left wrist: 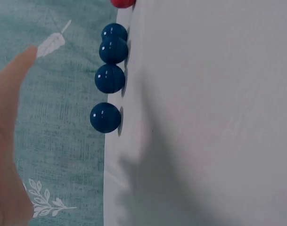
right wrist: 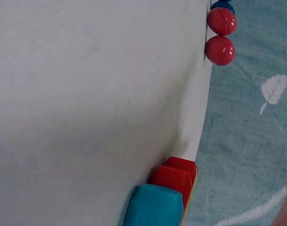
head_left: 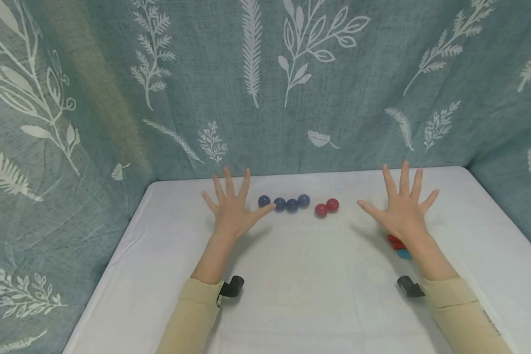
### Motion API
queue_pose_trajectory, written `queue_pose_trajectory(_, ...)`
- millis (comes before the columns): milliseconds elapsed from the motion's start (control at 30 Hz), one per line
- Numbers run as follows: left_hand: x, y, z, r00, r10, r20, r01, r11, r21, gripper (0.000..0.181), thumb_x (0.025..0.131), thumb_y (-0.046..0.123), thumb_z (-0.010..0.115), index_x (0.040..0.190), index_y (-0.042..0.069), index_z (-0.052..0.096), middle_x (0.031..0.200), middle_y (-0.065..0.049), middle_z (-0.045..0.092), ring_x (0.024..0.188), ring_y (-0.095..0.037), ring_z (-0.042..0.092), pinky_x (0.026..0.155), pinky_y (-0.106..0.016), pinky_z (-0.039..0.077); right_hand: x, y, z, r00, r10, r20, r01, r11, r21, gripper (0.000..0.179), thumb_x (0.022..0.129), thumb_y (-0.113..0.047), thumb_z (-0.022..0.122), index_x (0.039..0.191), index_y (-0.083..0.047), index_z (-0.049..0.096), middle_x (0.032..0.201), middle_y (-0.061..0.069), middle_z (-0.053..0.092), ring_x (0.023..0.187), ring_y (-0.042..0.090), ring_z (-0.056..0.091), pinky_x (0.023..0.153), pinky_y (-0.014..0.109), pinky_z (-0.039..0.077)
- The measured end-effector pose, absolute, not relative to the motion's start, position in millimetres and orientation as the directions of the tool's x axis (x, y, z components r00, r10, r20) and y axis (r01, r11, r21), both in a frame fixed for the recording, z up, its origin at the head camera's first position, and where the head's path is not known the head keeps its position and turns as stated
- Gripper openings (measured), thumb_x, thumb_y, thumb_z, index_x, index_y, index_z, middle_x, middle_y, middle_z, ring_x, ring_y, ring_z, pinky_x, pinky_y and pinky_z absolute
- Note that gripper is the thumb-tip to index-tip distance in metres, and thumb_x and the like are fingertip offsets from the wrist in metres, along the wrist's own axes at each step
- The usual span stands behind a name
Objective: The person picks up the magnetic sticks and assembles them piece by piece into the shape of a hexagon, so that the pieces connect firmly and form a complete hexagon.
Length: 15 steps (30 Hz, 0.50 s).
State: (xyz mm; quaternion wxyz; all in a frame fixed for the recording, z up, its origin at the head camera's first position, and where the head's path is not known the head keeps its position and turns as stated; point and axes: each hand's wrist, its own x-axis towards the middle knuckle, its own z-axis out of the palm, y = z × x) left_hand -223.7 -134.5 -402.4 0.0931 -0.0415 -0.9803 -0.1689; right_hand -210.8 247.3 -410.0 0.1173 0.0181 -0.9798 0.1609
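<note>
- Head view: your left hand [head_left: 233,211] and right hand [head_left: 404,210] are spread wide, each grip empty.
- Between them, blue balls [head_left: 292,205] and red balls [head_left: 321,210] lie on the surface [head_left: 309,285].
- Handling seems not begun; picking would need lowering and closing one hand.

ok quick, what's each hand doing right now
Left hand: open, fingers spread, holding nothing.
Right hand: open, fingers spread, holding nothing.
</note>
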Motion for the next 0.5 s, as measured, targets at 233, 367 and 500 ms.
queue_pose_trajectory(233, -222, -128, -404, -0.965, 0.095, 0.244, 0.209, 0.839, 0.502, 0.105, 0.081, 0.068, 0.061, 0.158, 0.026, 0.004, 0.161, -0.018, -0.006, 0.147, -0.037, -0.007, 0.107, -0.068, -0.005, -210, 252, -411, -0.975, 0.003, 0.222, -0.089, 0.91, -0.405, 0.105, 0.084, -0.072, 0.052, 0.157, -0.022, -0.004, 0.159, 0.011, -0.023, 0.143, 0.042, -0.021, 0.098, 0.078, -0.009)
queue_pose_trajectory(367, -222, -124, -407, -0.954, 0.101, 0.284, 0.262, 0.744, 0.615, 0.099, 0.083, 0.058, 0.067, 0.157, 0.018, 0.014, 0.162, -0.017, 0.005, 0.147, -0.036, 0.003, 0.111, -0.064, 0.006, -209, 256, -413, -0.973, 0.003, 0.23, -0.115, 0.86, -0.498, 0.1, 0.088, -0.065, 0.055, 0.157, -0.014, 0.002, 0.16, 0.018, -0.013, 0.144, 0.046, -0.011, 0.1, 0.078, 0.001)
queue_pose_trajectory(500, -221, -118, -411, -0.948, 0.092, 0.304, 0.291, 0.633, 0.717, 0.089, 0.086, 0.046, 0.07, 0.155, 0.012, 0.024, 0.16, -0.015, 0.017, 0.146, -0.033, 0.013, 0.113, -0.056, 0.016, -207, 260, -414, -0.968, -0.013, 0.252, -0.162, 0.799, -0.579, 0.093, 0.092, -0.053, 0.058, 0.155, -0.003, 0.011, 0.158, 0.028, 0.0, 0.142, 0.051, -0.001, 0.103, 0.074, 0.008)
